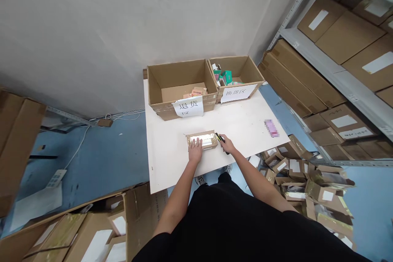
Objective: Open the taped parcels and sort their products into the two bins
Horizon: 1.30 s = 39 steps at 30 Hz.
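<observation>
as the taped carton lies on the white table, we find the left hand spread flat atop it, apparently for steadiness; the right hand grasps a cutter just beside the taped carton's right end.

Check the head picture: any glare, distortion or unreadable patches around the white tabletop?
Head view: a bright white patch tops the small brown cardboard box under the left hand, glare or label unclear; head view: the grey metal shelving leans, apparently wide-angle distortion; head view: the pink item on the white tabletop is pixelated beyond reading.
</observation>
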{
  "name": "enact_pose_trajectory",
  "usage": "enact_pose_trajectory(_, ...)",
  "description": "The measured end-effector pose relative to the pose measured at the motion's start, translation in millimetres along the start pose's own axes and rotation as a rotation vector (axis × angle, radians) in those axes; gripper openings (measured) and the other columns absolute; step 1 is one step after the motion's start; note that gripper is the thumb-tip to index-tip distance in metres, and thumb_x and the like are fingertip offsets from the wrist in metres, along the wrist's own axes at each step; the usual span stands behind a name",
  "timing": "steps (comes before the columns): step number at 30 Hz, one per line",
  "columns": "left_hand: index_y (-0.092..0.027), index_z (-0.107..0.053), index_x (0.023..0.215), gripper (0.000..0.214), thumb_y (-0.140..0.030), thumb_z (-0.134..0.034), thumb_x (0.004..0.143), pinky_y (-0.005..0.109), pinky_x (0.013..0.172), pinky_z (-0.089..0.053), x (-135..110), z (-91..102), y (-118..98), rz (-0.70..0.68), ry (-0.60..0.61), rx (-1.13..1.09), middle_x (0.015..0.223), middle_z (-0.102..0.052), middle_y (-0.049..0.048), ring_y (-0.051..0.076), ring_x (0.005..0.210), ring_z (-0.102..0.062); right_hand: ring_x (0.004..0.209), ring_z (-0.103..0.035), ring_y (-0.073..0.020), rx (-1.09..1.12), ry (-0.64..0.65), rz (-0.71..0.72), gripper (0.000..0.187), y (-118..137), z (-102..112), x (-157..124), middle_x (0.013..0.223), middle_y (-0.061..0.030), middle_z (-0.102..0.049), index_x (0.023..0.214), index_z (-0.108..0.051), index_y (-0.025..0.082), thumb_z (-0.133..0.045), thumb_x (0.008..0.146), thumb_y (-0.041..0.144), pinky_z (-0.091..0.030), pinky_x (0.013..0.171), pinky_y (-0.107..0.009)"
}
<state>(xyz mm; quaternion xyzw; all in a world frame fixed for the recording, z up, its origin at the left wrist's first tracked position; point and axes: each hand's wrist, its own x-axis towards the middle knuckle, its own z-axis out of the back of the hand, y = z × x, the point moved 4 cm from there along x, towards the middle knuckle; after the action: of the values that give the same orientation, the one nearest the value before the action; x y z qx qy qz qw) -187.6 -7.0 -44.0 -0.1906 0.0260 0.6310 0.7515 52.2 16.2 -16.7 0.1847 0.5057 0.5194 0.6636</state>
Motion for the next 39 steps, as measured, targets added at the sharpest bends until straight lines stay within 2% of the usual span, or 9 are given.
enact_pose_trajectory(7, -0.024, -0.039, 0.167, 0.059, -0.033, -0.038, 0.109, 0.053, 0.130, -0.028, 0.0, 1.6, -0.8, 0.005, 0.028, 0.020, 0.176, -0.031, 0.0059, 0.033, 0.163, -0.025, 0.044, -0.058, -0.0116, -0.158, 0.049, 0.005, 0.046, 9.5, 8.6, -2.2, 0.071, 0.0074, -0.065, 0.148, -0.050, 0.030, -0.051, 0.103, 0.020, -0.051, 0.054, -0.022)
enact_pose_trajectory(11, -0.023, -0.039, 0.167, 0.059, -0.031, -0.038, 0.108, 0.053, 0.131, -0.028, -2.3, 0.8, -1.5, 0.008, 0.011, 0.019, 0.176, -0.030, 0.0060, 0.033, 0.164, -0.024, 0.043, -0.058, -0.0115, -0.258, 0.071, -0.013, 0.044, 19.6, 11.3, -3.3, 0.089, 0.0020, -0.075, 0.147, -0.051, 0.030, -0.054, 0.104, 0.021, -0.051, 0.057, -0.025)
enact_pose_trajectory(15, -0.023, -0.039, 0.167, 0.060, -0.032, -0.039, 0.108, 0.053, 0.130, -0.028, -2.5, -0.1, -1.7, 0.009, 0.008, 0.018, 0.176, -0.030, 0.0068, 0.033, 0.163, -0.024, 0.041, -0.056, -0.0102, -0.308, 0.112, -0.050, 0.043, 25.6, 11.7, -7.4, 0.100, -0.0007, -0.077, 0.145, -0.051, 0.031, -0.055, 0.104, 0.021, -0.050, 0.055, -0.024)
enact_pose_trajectory(25, -0.023, -0.042, 0.166, 0.059, -0.030, -0.041, 0.107, 0.052, 0.130, -0.028, -4.5, 4.1, -7.3, 0.028, 0.018, 0.013, 0.175, -0.033, 0.0083, 0.033, 0.162, -0.026, 0.039, -0.054, -0.0094, -0.376, 0.157, -0.104, 0.043, 16.0, 13.5, -31.4, 0.099, -0.0032, -0.075, 0.143, -0.053, 0.028, -0.057, 0.101, 0.021, -0.049, 0.053, -0.024)
enact_pose_trajectory(28, -0.024, -0.046, 0.163, 0.060, -0.035, -0.049, 0.104, 0.052, 0.126, -0.033, 4.9, 15.4, -6.8, 0.018, 0.050, 0.012, 0.172, -0.039, 0.0109, 0.035, 0.159, -0.033, 0.044, -0.059, -0.0105, -0.252, 0.055, -0.101, 0.046, 9.4, 13.9, -36.9, 0.093, 0.0000, -0.074, 0.150, -0.047, 0.031, -0.050, 0.104, 0.024, -0.053, 0.056, -0.023)
enact_pose_trajectory(31, -0.023, -0.047, 0.161, 0.061, -0.040, -0.052, 0.103, 0.051, 0.124, -0.036, 22.0, 37.1, -0.8, -0.015, 0.049, 0.014, 0.165, -0.049, 0.0142, 0.035, 0.154, -0.040, 0.052, -0.066, -0.0123, -0.107, -0.119, -0.103, 0.056, 3.2, -1.8, -40.5, 0.098, -0.0012, -0.075, 0.160, -0.032, 0.030, -0.046, 0.106, 0.033, -0.058, 0.064, -0.025)
enact_pose_trajectory(34, -0.027, -0.046, 0.162, 0.058, -0.035, -0.046, 0.105, 0.053, 0.128, -0.028, 33.5, 54.3, 9.2, -0.051, 0.081, 0.043, 0.170, -0.043, 0.0108, 0.032, 0.159, -0.031, 0.059, -0.073, -0.0170, -0.061, -0.182, -0.188, 0.077, -0.2, -35.1, -36.2, 0.114, -0.0088, -0.077, 0.166, -0.021, 0.024, -0.058, 0.102, 0.045, -0.061, 0.070, -0.029)
enact_pose_trajectory(37, -0.033, -0.041, 0.165, 0.060, -0.039, -0.041, 0.106, 0.057, 0.127, -0.027, 28.0, 54.5, 17.5, -0.008, 0.127, 0.040, 0.176, -0.031, 0.0067, 0.033, 0.162, -0.023, 0.085, -0.080, -0.0246, -0.129, -0.256, -0.248, 0.091, 6.3, -59.1, -19.4, 0.128, -0.0152, -0.074, 0.167, -0.016, 0.021, -0.064, 0.097, 0.052, -0.063, 0.079, -0.034)
enact_pose_trajectory(39, -0.029, -0.039, 0.166, 0.061, -0.042, -0.036, 0.107, 0.059, 0.123, -0.032, 15.3, 48.1, 20.7, 0.099, 0.088, 0.051, 0.174, -0.033, 0.0125, 0.037, 0.159, -0.029, 0.106, -0.078, -0.0282, -0.193, -0.299, -0.255, 0.094, 17.2, -62.8, -0.6, 0.134, -0.0184, -0.071, 0.167, -0.017, 0.019, -0.066, 0.095, 0.054, -0.062, 0.086, -0.036)
